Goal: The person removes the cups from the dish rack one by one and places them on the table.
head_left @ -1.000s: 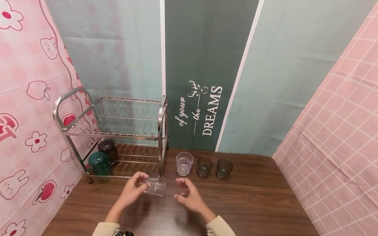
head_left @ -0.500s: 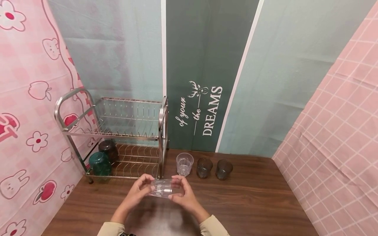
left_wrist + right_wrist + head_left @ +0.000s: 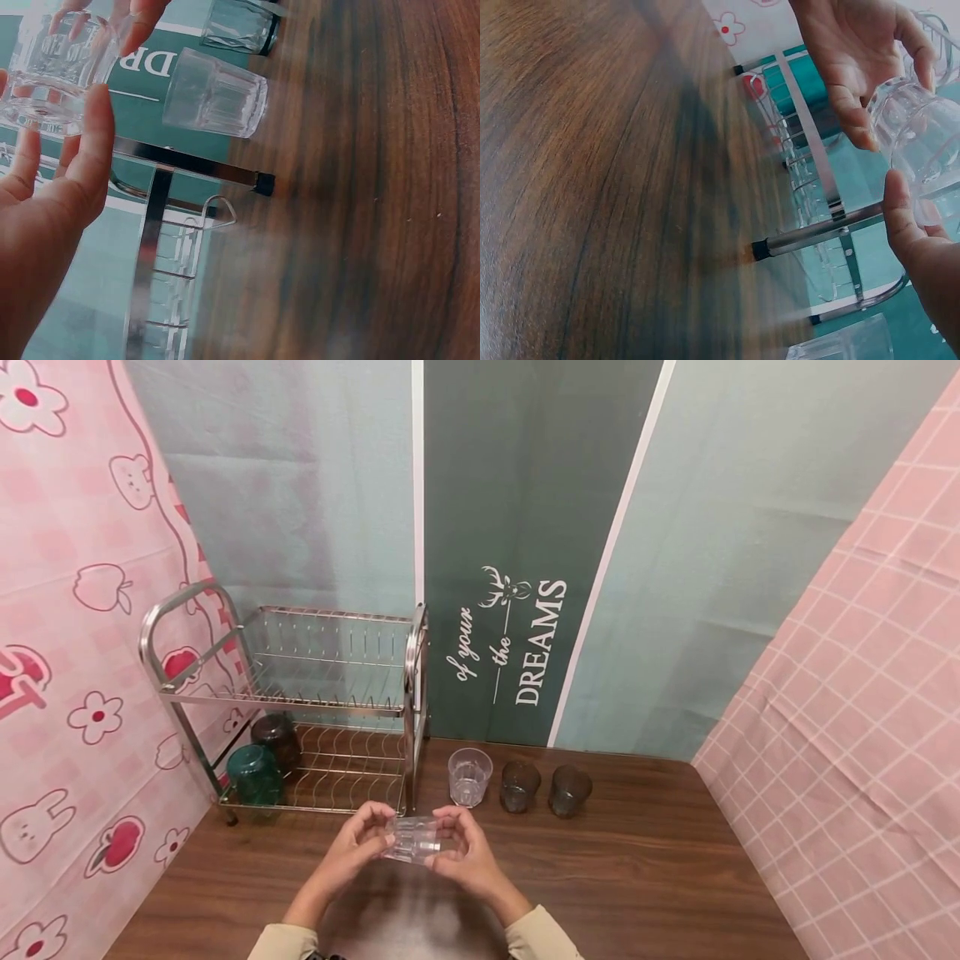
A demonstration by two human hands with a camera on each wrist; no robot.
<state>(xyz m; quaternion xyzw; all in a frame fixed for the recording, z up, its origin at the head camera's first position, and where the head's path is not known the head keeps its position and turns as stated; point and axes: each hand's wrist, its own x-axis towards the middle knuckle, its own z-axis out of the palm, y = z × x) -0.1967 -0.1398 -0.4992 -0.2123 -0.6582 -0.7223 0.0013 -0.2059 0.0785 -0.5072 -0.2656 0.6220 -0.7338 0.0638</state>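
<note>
A clear cup (image 3: pixel 412 841) lies on its side in the air above the table, between my two hands. My left hand (image 3: pixel 351 845) pinches its base end with thumb and fingers. My right hand (image 3: pixel 471 853) holds the other end, thumb in front and fingers behind. In the left wrist view the base of the clear cup (image 3: pixel 46 105) faces the left fingers. From the right wrist, the right thumb (image 3: pixel 898 201) presses on the cup's side. Beyond the hands, another clear cup (image 3: pixel 469 778) and two dark cups (image 3: pixel 519 787) (image 3: pixel 570 791) stand upright in a row.
A two-tier metal dish rack (image 3: pixel 408 677) stands at the back left. On its lower tier are an upside-down teal cup (image 3: pixel 253 775) and a dark cup (image 3: pixel 275 739). Brown wooden table (image 3: pixel 637 877) extends to the right, with patterned cloths around it.
My right hand has come left and taken hold of the cup, which the left hand alone held earlier. The cup has shifted slightly right and turned a little between the hands.
</note>
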